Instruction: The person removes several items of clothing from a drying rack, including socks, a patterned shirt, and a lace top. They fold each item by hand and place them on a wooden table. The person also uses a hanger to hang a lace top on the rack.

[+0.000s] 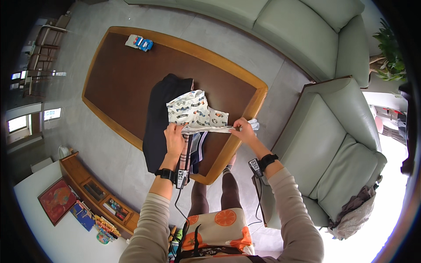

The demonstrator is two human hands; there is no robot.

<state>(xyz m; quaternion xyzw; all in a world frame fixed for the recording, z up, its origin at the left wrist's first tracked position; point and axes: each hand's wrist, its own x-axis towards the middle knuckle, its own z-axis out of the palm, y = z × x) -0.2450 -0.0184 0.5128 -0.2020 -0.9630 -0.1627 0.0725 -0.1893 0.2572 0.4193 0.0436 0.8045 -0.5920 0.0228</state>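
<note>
A white garment (192, 107) printed with small racing cars spreads over the table, partly on top of other clothes. My left hand (174, 138) pinches its near edge at the left. At the right end of that same edge, my right hand (244, 130) grips the cloth between thumb and fingers. The edge is drawn fairly straight between both hands. Under it lie a black garment (154, 128), a plaid strip of cloth (184, 153) and a dark striped garment (199, 148). A pale cloth end (254, 124) shows beyond my right hand.
The wood-rimmed coffee table (125, 82) bears a blue toy vehicle (143, 43) at its far left. A green-grey armchair (315, 141) stands to the right, with crumpled cloth (355, 213) on it. A long sofa (296, 36) runs behind. A wooden cabinet (98, 190) is at left.
</note>
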